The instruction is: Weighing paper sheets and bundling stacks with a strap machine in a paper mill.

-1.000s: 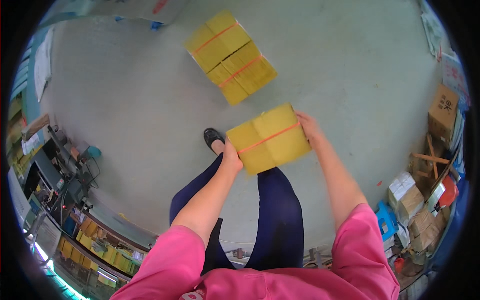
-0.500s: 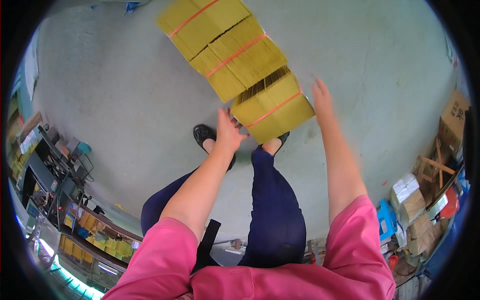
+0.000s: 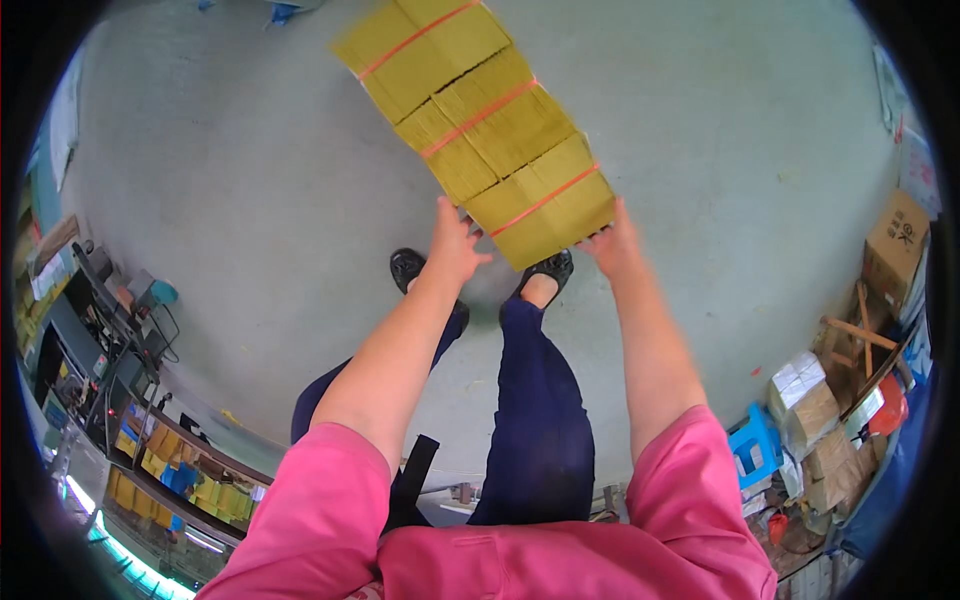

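Observation:
Three yellow bundles of flat card or paper, tied with pink straps, sit in a slanting row; these are the near bundle [image 3: 545, 210], the middle bundle [image 3: 485, 125] and the far bundle [image 3: 425, 50]. My left hand [image 3: 460, 245] is at the near bundle's left corner, fingers apart and thumb stretched out below its edge. At its right corner, my right hand [image 3: 612, 245] lies against the side, with spread fingers partly hidden by the bundle. Neither hand visibly closes round it. What supports the row is hidden.
Grey floor [image 3: 720, 150] surrounds the row, and my black shoes [image 3: 545, 275] are below it. To the right are a blue plastic stool [image 3: 755, 445], wrapped packages [image 3: 805, 395] and a cardboard box [image 3: 895, 240]. Machinery [image 3: 110, 370] and shelves of yellow stacks [image 3: 200, 490] line the left.
The near bundle has gone from skewed and gapped to lined up against the middle one. My right hand has moved inward onto its right corner; my left hand stays at the left corner.

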### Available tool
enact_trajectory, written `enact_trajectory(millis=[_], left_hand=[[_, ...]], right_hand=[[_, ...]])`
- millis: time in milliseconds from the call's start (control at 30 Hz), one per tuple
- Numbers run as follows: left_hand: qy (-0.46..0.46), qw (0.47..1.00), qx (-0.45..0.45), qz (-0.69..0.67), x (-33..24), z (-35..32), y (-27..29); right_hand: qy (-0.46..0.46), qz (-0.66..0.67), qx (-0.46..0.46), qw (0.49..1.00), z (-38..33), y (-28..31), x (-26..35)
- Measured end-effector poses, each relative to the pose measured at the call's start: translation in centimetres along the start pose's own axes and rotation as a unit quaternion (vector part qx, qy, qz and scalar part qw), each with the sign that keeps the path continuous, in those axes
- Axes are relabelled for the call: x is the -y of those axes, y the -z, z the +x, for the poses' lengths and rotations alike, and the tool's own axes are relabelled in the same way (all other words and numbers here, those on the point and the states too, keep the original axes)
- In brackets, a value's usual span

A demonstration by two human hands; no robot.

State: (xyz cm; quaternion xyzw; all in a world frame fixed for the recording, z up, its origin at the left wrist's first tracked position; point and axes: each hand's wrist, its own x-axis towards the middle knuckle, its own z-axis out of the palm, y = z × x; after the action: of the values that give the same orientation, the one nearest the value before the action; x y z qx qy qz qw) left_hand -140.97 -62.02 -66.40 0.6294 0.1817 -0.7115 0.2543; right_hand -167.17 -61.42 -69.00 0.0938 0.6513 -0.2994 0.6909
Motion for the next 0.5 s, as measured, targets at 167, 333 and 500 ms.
enact_trajectory(millis=[167,333,500], left_hand=[[-0.11,0.971,-0.118,0.179,-1.7,-8.7,7.4],[-0.235,0.912,-0.082,0.328,-4.4,-21.2,21.1],[-0.177,0.942,-0.218,0.182,3.9,-38.1,32.8]], right_hand=[[-0.018,-0.29,-0.054,0.955,-13.1,0.5,-5.7],[0.014,-0.308,-0.025,0.951,-30.0,2.3,-10.1],[-0.002,-0.442,0.002,0.897,-42.2,1.3,-9.2]])
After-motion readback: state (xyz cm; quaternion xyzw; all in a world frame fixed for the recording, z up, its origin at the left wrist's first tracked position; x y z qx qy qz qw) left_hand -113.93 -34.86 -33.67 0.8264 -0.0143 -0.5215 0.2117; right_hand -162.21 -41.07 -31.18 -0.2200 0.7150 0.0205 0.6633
